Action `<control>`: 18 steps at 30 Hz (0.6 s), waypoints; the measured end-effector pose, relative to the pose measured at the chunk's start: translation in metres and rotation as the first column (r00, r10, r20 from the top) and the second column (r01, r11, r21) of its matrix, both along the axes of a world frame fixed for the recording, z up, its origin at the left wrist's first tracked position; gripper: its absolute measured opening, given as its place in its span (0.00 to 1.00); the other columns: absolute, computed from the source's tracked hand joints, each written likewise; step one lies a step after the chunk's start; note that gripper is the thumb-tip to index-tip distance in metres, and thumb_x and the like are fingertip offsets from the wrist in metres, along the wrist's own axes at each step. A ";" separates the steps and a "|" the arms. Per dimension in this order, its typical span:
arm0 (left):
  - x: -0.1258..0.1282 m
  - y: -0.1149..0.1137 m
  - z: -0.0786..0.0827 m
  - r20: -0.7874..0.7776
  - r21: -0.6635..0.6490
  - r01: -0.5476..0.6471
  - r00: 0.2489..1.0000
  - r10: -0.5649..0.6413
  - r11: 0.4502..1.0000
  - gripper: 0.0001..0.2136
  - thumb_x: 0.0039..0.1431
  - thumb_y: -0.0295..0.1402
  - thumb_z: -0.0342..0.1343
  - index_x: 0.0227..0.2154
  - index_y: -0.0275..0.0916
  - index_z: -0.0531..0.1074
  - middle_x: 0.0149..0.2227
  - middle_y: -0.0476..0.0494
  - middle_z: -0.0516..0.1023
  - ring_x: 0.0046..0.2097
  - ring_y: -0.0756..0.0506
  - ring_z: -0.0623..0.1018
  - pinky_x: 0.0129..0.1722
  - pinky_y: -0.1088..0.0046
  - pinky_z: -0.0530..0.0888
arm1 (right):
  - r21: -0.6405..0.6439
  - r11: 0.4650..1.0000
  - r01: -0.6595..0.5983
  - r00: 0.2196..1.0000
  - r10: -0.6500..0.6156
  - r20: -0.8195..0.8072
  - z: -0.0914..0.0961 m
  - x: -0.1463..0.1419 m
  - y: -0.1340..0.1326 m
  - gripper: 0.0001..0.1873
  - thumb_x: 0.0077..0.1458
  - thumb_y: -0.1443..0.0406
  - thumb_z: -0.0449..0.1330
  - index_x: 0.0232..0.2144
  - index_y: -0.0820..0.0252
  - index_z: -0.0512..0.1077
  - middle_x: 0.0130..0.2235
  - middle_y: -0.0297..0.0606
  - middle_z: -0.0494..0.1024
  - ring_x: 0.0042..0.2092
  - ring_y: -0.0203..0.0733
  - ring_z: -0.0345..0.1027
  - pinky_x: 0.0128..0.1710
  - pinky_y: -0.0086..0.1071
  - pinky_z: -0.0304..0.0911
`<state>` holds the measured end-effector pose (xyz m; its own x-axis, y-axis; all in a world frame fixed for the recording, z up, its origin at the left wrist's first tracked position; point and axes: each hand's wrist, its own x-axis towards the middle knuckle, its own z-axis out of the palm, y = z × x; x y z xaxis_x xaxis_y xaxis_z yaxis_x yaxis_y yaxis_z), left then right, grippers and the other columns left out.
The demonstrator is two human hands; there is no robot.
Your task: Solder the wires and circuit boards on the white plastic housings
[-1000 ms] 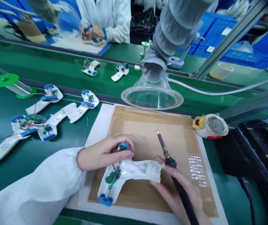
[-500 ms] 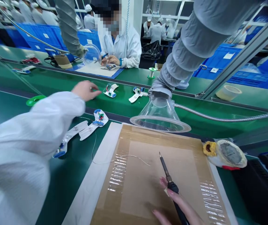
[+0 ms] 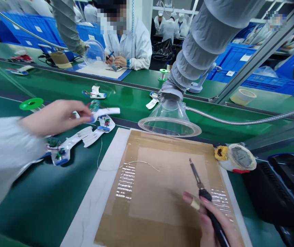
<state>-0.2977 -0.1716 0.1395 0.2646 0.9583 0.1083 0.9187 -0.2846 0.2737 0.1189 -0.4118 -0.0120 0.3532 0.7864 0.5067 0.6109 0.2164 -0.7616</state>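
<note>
My left hand pinches a white plastic housing half with a small green circuit board at its end, slightly blurred, held above the left side of the bench. Just below it, a similar white housing half with wires and a blue end lies on the green bench. Another housing half lies closer to me, partly behind my left sleeve. In my right hand is a soldering iron, its tip pointing up and away over the brown board. A yellowish wrap covers one right fingertip.
A clear fume hood hangs over the board's far edge. Solder wire curves across the board from the left. A green spool stands left. Housing parts lie on the green strip. Yellow sponge sits right. A co-worker sits opposite.
My left hand has taken hold of a housing half and drawn back left with it; a piece formerly right of that hand is gone from its spot. The soldering iron has moved right.
</note>
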 end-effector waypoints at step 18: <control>0.184 -0.153 -0.078 -0.226 0.347 0.866 0.449 -0.864 0.360 0.12 0.73 0.23 0.60 0.48 0.40 0.87 0.61 0.40 0.87 0.61 0.41 0.84 0.58 0.67 0.81 | -0.294 0.879 -0.375 0.879 0.438 0.188 -0.014 0.034 -0.019 0.29 0.71 0.67 0.67 0.70 0.49 0.69 0.67 0.44 0.84 0.65 0.50 0.83 0.62 0.42 0.84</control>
<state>-0.1140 -0.3247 0.0615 0.9254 0.0780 0.3708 0.1067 -0.9926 -0.0575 0.1525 -0.4312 -0.0257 -0.1332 0.9413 0.3102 0.6798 0.3146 -0.6625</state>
